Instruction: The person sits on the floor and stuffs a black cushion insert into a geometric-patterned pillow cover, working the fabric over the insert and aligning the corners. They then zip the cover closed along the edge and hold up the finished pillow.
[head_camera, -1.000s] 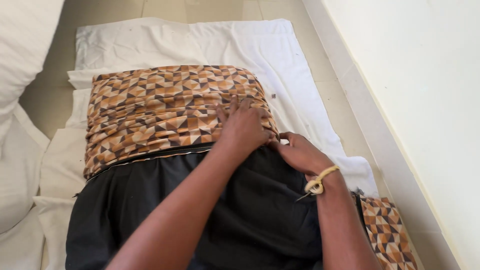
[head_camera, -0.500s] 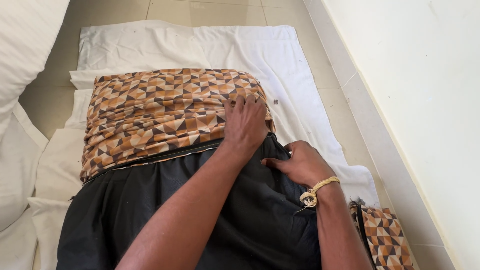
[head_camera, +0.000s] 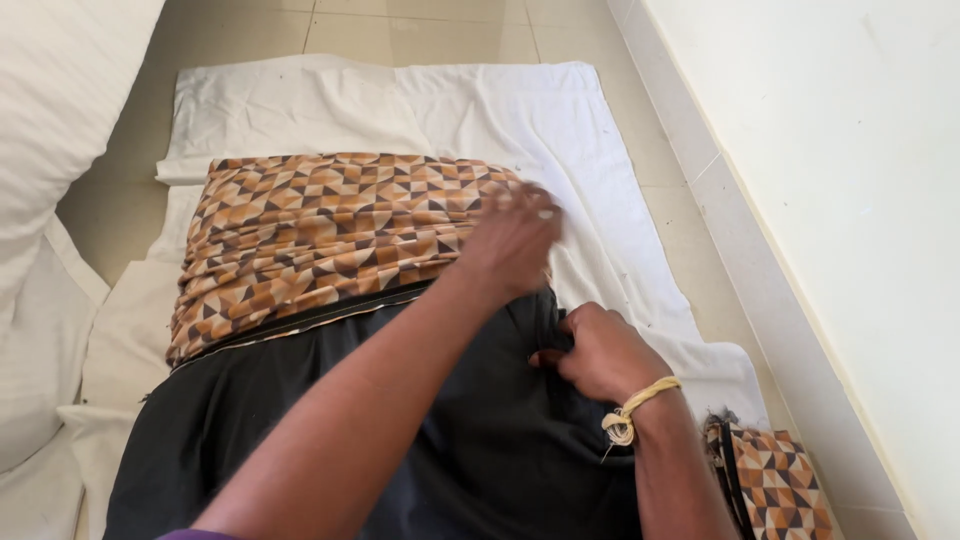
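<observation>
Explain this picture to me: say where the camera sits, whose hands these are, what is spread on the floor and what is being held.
The camera sits on a person's head and looks down at their own two bare hands. A white sheet is spread on a tiled floor beside a wall. On it lies a garment: a patterned orange and brown fabric joined to a black fabric. The left hand, blurred, rests at the patterned cloth's right edge. The right hand, a yellow band on its wrist, pinches the black fabric.
</observation>
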